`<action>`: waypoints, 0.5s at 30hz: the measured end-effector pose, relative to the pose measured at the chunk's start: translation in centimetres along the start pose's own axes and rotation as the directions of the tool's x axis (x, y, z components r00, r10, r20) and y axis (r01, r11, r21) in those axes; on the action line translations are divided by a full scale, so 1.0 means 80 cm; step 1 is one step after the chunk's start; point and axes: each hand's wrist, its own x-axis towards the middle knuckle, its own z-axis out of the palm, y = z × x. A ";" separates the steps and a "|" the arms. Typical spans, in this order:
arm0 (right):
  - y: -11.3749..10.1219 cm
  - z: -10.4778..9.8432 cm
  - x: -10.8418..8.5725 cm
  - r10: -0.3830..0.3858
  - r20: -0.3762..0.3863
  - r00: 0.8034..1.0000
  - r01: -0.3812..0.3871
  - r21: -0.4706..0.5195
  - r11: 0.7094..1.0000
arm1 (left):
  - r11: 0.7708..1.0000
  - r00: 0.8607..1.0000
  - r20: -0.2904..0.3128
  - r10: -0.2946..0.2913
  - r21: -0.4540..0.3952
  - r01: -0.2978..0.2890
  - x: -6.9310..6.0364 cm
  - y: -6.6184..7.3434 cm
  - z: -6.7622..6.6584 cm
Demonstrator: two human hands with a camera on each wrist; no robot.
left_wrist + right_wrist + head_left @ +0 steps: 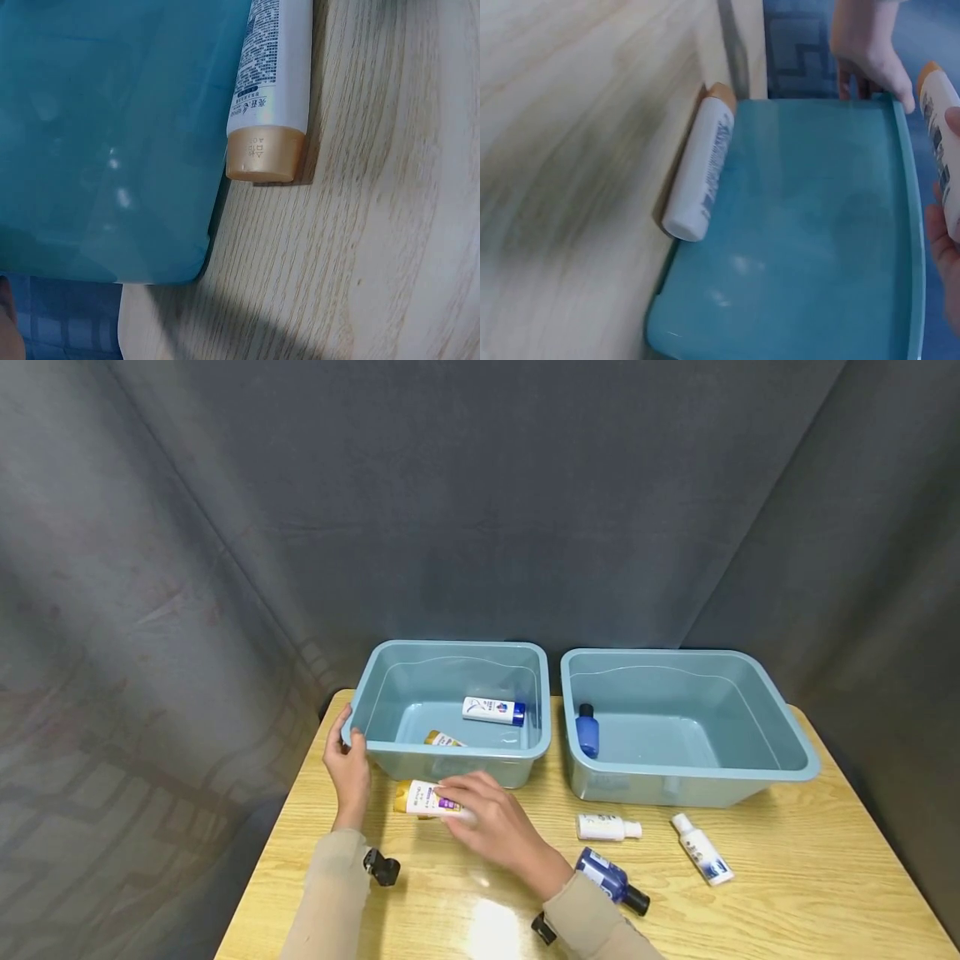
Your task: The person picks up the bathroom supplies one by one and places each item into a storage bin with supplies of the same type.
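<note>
My left hand [348, 777] grips the near-left corner of the left blue plastic bin [450, 748], thumb and fingers around its rim. In front of that bin, my right hand [491, 818] holds a white bottle with a gold cap [423, 797], cap pointing left. A second gold-capped white bottle [701, 165] lies on the table against the bin's front wall; the held one mostly hides it in the head view. Inside the left bin lie a white bottle with a blue cap [491, 711] and another gold-capped one [444, 739], partly behind the front rim.
To the right stands a second blue bin [690, 772] with a blue bottle [587, 732] inside. On the wooden table [810, 877] lie two white bottles [603, 827] and a dark blue bottle with a black cap [609, 878]. A grey curtain [480, 510] hangs behind.
</note>
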 end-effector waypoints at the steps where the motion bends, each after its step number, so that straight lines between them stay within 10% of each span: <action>1: 0.000 -0.001 0.001 -0.007 -0.008 1.000 0.007 0.000 1.000 | 1.000 1.000 -0.001 0.001 0.000 -0.001 0.000 0.000 0.000; 15: 0.002 -0.018 0.019 -0.062 -0.076 0.995 0.062 -0.006 0.998 | 1.000 1.000 0.001 0.020 0.003 -0.020 -0.001 0.000 -0.002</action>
